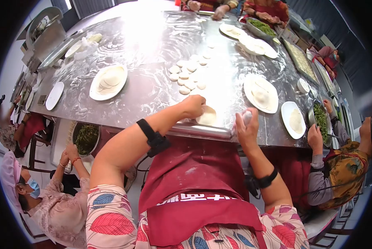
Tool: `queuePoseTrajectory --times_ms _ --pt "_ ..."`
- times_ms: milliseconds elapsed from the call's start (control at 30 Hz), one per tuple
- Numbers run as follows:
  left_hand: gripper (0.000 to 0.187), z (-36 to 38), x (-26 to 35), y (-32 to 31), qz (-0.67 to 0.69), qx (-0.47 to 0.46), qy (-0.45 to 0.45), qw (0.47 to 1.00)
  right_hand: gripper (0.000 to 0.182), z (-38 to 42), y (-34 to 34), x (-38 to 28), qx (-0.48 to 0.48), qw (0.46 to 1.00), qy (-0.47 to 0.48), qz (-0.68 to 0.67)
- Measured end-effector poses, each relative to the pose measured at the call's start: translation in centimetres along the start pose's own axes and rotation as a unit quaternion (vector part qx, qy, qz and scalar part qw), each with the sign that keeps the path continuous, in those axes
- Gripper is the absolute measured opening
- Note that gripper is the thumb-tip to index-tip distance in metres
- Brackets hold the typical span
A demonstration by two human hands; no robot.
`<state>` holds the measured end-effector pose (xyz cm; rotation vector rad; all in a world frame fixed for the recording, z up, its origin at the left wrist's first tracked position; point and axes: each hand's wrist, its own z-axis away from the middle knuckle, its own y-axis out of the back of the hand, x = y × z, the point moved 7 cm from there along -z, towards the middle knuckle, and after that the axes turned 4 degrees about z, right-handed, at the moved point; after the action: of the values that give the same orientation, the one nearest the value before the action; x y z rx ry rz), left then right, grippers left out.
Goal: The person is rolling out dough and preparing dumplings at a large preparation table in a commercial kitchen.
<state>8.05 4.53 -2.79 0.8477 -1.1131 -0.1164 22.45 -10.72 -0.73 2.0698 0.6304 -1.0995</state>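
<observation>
My left hand [195,106] is closed at the edge of a flat round dough wrapper [207,115], which lies near the table's front edge. My right hand [247,129] is just right of it, fingers curled around something pale and blurred that I cannot make out. Small flattened dough pieces [184,75] lie in a loose cluster beyond my left hand. A white plate [252,80] with stacked wrappers stands beyond my right hand. Farther left is another white plate [93,93] with stacked wrappers.
The floured metal table [146,89] spreads before me. A white dish [288,131] of wrappers sits at right, near a bowl of green filling [320,120] and a co-worker's hands [315,139]. At left, a seated person's hands [72,152] are beside another filling bowl [86,137].
</observation>
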Motion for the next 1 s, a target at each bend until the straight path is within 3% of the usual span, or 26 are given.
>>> queuePoseTrajectory --times_ms 67,100,167,200,267,367,400,433,467,633,733,800,867,933,967,1000 --pt "0.023 0.6 -0.4 0.0 0.047 -0.035 0.025 0.998 0.027 0.4 -0.1 0.0 0.001 1.0 0.006 -0.006" --pt "0.025 1.0 0.2 0.1 -0.012 -0.054 0.016 0.998 0.026 -0.6 -0.4 -0.1 0.015 0.999 0.022 0.02" --pt "0.023 0.1 -1.2 0.0 -0.019 -0.017 -0.014 1.0 0.025 -4.0 -1.5 1.3 0.068 0.985 0.108 0.116" --pt "0.022 -0.3 -1.4 0.3 -0.024 0.003 -0.032 0.999 0.027 -5.4 -2.5 0.4 0.056 0.995 0.057 0.06" --pt "0.021 -0.3 -1.2 0.9 -0.037 0.026 -0.003 0.999 0.029 -7.8 -3.9 0.7 0.08 0.987 0.095 0.098" --pt "0.022 -0.7 -2.2 0.8 -0.013 0.026 0.02 0.999 0.029 -6.4 -2.7 -1.0 0.088 0.982 0.124 0.117" --pt "0.022 -0.3 -2.0 0.6 0.004 0.017 0.029 0.999 0.029 -5.5 -2.3 0.1 0.059 0.991 0.094 0.07" --pt "0.021 -0.2 -1.4 0.5 -0.018 0.016 0.015 1.0 0.028 -4.0 -1.0 -1.9 0.094 0.977 0.166 0.097" --pt "0.02 -0.1 -0.9 0.2 -0.038 0.016 0.004 0.999 0.021 -2.8 -0.8 -0.5 0.058 0.99 0.114 0.06" --pt "0.015 -3.8 2.7 -1.0 0.061 -0.033 -0.113 0.991 0.027 1.2 1.0 -1.6 0.006 0.998 0.061 -0.004" --pt "0.014 -8.6 6.4 -2.3 0.201 -0.048 -0.044 0.977 0.028 1.1 1.1 -2.1 0.004 0.997 0.082 -0.012" --pt "0.019 -11.5 10.3 -2.8 0.348 -0.089 -0.017 0.933 0.029 0.8 1.1 -2.0 0.005 0.997 0.083 -0.001" --pt "0.03 -14.1 12.1 -2.3 0.4 -0.066 -0.058 0.912 0.029 0.6 0.8 -1.5 0.011 0.995 0.096 -0.016" --pt "0.039 -15.1 10.9 -1.5 0.358 -0.044 -0.011 0.933 0.03 0.6 1.0 -1.9 0.013 0.994 0.105 -0.023" --pt "0.036 -15.8 9.3 -0.8 0.172 -0.011 -0.021 0.985 0.03 0.7 0.9 -1.7 0.0 0.995 0.097 -0.021" --pt "0.034 -16.1 7.7 0.1 -0.022 0.023 -0.03 0.999 0.029 0.7 1.0 -1.9 0.001 0.995 0.099 -0.02"
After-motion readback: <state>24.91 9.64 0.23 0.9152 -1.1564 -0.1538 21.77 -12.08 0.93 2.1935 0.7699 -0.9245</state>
